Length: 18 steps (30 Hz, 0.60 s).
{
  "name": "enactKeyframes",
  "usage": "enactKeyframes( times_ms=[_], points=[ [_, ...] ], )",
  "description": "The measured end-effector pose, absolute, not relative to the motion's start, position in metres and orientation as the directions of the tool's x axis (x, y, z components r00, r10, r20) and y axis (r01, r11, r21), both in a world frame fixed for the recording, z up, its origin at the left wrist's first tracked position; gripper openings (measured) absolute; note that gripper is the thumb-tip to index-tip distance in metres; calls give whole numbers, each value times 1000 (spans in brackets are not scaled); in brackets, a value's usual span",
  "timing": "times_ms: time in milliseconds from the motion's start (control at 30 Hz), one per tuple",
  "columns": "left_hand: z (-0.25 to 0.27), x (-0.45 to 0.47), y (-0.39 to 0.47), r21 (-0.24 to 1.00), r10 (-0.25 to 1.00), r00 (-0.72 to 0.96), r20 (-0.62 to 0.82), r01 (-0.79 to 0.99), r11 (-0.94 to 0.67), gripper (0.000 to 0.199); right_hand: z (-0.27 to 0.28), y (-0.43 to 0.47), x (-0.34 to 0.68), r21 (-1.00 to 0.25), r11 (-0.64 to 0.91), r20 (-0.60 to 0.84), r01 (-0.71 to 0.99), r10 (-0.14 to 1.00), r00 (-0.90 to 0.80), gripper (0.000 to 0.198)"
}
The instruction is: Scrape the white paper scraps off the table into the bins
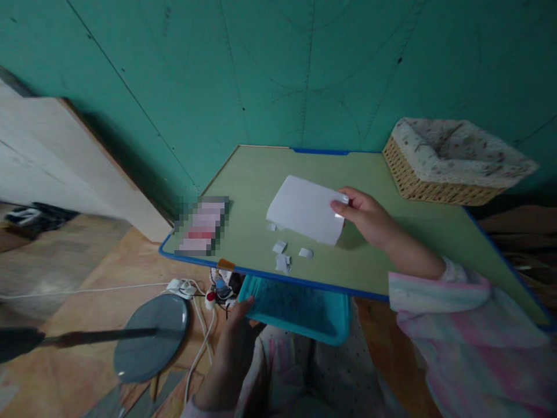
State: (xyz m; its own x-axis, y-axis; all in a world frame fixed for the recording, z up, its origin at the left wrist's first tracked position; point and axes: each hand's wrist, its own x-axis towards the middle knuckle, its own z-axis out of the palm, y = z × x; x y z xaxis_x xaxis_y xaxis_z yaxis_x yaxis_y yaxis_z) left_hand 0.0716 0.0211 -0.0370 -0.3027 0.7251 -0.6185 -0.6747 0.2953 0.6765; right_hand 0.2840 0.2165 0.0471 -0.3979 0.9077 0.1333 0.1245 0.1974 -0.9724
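Between the thumb and fingers of my right hand (363, 215) is the right end of a white sheet of paper (304, 209), held low over the green tabletop. Several small white paper scraps (282, 262) lie on the table just below the sheet, near the front edge. My left hand (239, 322) grips the left side of a blue plastic tray (337, 316), with the thumb over its rim. The tray sits under the table's front edge, so its far part is hidden.
The green table (243, 174) has a blue edge and stands against a green wall. A wicker basket (435, 180) with a cloth lining is at its right back. A blurred-out flat object (202, 226) lies left. Below are a round grey base (152, 337) and white cables (200, 342).
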Motion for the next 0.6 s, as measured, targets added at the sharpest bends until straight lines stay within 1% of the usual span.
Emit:
enactKeyframes(
  times_ms=[67,200,333,467,600],
  points=[
    [-38,71,22,670,715,-307,-628,-681,296,24,47,224,290,-975,195,145,107,921,-361,24],
    [-42,70,24,645,712,-288,-641,-705,295,19,45,228,293,-976,168,104,138,918,-384,25],
    [-41,70,23,635,740,-253,-624,-716,290,23,42,223,288,-970,146,39,193,881,-471,25],
    [-36,70,23,645,732,-265,-627,-704,297,30,37,219,285,-957,151,-6,247,843,-537,26],
    [-34,71,25,646,706,-287,-648,-698,310,26,38,216,286,-953,142,-48,267,801,-597,26]
  ],
)
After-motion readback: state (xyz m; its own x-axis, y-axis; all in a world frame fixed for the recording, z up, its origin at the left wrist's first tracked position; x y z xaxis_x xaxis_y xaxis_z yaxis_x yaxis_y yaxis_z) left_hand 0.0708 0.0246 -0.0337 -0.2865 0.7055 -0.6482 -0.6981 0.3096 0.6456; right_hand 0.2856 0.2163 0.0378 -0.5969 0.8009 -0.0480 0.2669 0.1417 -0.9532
